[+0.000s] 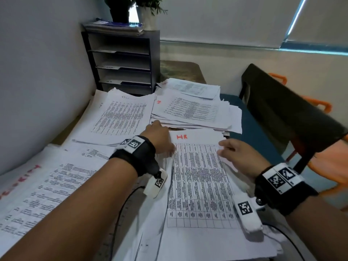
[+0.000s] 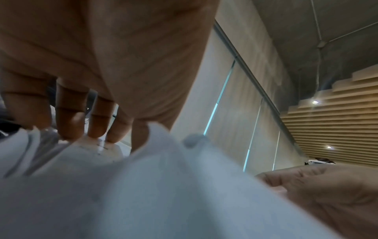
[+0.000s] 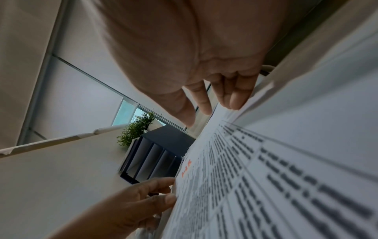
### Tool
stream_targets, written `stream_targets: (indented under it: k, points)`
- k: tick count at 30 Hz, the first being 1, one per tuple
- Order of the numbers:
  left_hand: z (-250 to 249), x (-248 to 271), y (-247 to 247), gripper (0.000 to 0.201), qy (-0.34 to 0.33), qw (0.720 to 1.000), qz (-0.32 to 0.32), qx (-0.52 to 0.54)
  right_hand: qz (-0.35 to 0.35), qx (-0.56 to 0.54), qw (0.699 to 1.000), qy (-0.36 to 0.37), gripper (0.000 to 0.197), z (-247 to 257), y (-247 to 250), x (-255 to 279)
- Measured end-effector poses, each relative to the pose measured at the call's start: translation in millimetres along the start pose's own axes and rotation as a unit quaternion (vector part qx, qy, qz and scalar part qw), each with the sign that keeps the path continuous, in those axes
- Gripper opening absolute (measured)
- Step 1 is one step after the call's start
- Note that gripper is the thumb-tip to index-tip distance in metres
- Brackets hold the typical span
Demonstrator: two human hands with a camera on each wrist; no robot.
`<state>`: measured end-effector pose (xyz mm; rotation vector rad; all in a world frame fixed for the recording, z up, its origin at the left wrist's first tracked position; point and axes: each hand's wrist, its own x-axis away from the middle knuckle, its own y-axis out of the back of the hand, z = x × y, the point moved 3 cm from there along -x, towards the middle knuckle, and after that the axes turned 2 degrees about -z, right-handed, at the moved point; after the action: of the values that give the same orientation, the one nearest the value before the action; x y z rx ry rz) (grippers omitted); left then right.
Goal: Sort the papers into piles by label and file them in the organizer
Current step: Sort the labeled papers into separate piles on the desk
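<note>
A printed table sheet marked "HR" in red (image 1: 197,185) tops a loose stack at the near centre of the desk. My left hand (image 1: 160,137) lies against the stack's left edge near its top corner, and its straight fingers (image 2: 69,122) touch fanned paper edges. My right hand (image 1: 237,155) rests on the sheet's right edge, where its fingertips (image 3: 235,101) touch the paper and the thumb is held apart. Neither hand clearly pinches a sheet. The dark organizer (image 1: 154,59) with several shelves stands at the back left against the wall.
More paper piles lie around: one in front of the organizer (image 1: 122,113), an "HR" pile at the back right (image 1: 188,110), one with a red label at the near left (image 1: 37,185). Potted plants (image 1: 120,8) sit on the organizer. A dark chair (image 1: 282,110) stands at the right.
</note>
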<state>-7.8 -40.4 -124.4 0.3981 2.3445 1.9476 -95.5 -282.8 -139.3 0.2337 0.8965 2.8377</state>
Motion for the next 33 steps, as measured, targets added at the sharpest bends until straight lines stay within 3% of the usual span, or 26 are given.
stream_targets:
  k: [4, 8, 13, 16, 18, 20, 23, 26, 28, 30, 33]
  points:
    - [6, -4, 0, 0.065, 0.013, 0.999, -0.026, 0.040, 0.004, 0.008, 1.000, -0.005, 0.043, 1, -1, 1]
    - [9, -7, 4, 0.011, -0.023, 0.996, -0.071, 0.057, -0.003, -0.007, 1.000, -0.012, 0.055, 1, 0, 0]
    - [16, -8, 14, 0.026, -0.033, 0.985, -0.114, 0.124, -0.014, -0.029, 0.999, -0.013, 0.062, 1, 3, 0]
    - [18, -7, 21, 0.027, -0.046, 0.979, -0.136, 0.142, -0.011, -0.034, 0.999, -0.006, 0.056, -3, 3, -3]
    - [17, -6, 31, 0.022, -0.059, 0.962, -0.185, 0.191, -0.015, -0.051, 0.999, 0.012, 0.042, -3, 5, -5]
    - [14, -4, 40, 0.017, -0.072, 0.936, -0.212, 0.274, -0.008, -0.091, 0.996, 0.018, 0.043, -4, 7, -7]
    - [12, -2, 53, 0.018, -0.082, 0.851, -0.246, 0.456, 0.011, -0.148, 0.989, 0.007, 0.053, -4, 9, -11]
    - [17, -1, 61, 0.015, -0.049, 0.769, -0.292, 0.567, 0.056, -0.230, 0.972, -0.001, 0.042, 0, 9, -7]
    - [23, -3, 63, 0.013, -0.022, 0.732, -0.305, 0.609, 0.099, -0.254, 0.962, 0.016, 0.037, 6, 8, 0]
    - [31, -7, 61, 0.024, 0.014, 0.734, -0.290, 0.614, 0.092, -0.239, 0.966, 0.043, 0.034, 9, 11, 2]
    - [39, -6, 60, 0.057, 0.039, 0.783, -0.178, 0.595, 0.024, -0.149, 0.984, 0.098, 0.030, 14, 22, -2]
